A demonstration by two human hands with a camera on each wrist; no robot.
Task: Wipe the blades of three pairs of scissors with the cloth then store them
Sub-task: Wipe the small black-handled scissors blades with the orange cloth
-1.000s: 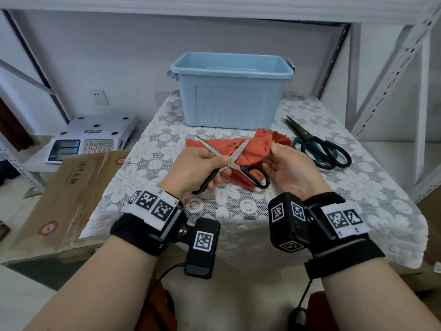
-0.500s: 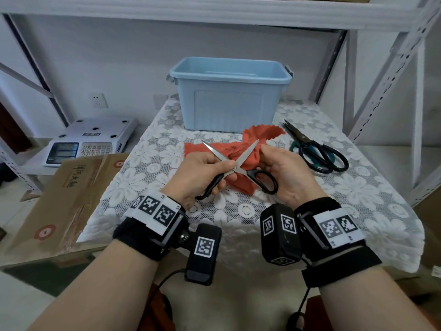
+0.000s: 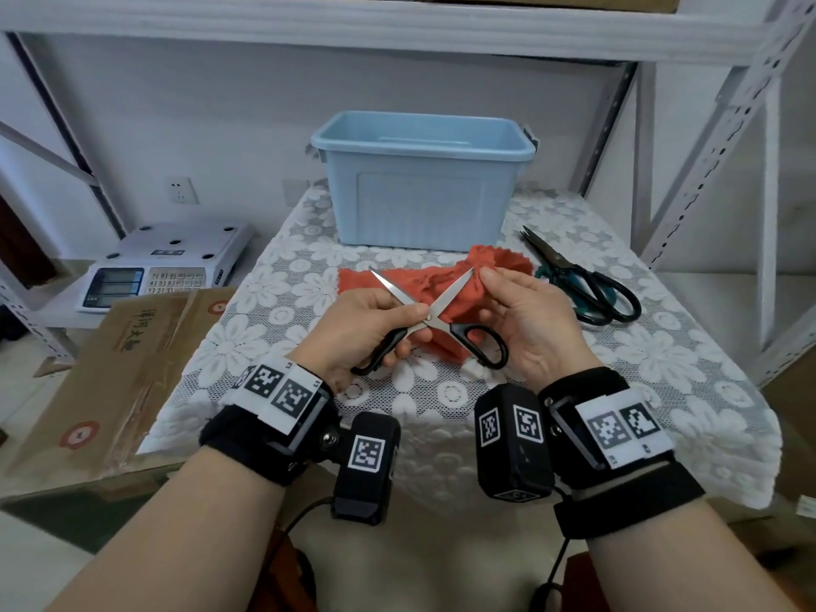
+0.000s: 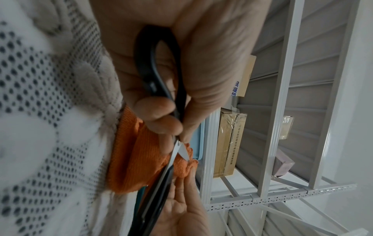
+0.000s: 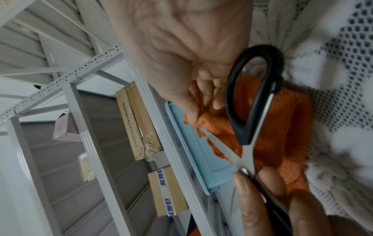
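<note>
Table [image 3: 662, 373] centre is taken up: both hands hold the black-handled scissors [image 3: 435, 322] opened in an X over the orange cloth [image 3: 424, 280], blade tips pointing up and away.

Behind the cloth stands the blue bin [image 3: 419, 205], top open w/ free air above its rim up to the shelf beam [image 3: 397, 33].

Rt of the cloth, a 2nd pair, the green-handled scissors [image 3: 587, 284], lies flat, blocking that strip.

Rt edge: shelf uprights [image 3: 706, 161] and a diagonal brace close the side.

Left of table: cardboard sheet [image 3: 115, 360] and scale [image 3: 163, 267], lower down.

Front lace area near the wrists is bare.
</note>
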